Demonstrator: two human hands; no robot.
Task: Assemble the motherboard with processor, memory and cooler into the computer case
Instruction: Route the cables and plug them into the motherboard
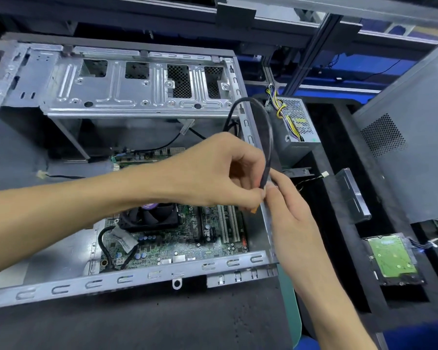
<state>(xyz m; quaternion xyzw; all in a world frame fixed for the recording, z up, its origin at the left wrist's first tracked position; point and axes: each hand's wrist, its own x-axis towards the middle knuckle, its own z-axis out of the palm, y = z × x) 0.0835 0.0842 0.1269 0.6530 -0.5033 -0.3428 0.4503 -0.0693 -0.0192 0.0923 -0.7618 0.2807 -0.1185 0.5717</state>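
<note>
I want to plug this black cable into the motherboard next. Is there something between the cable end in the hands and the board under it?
Nothing visible blocks it. Both the left hand and right hand pinch the black cable near its orange connector, above the motherboard. The cooler fan sits to the left of that spot, and the slots directly below look open.

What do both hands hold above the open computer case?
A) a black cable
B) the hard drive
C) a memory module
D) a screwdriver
A: the left hand and right hand both pinch the looped black cable near its end, over the computer case.
</note>
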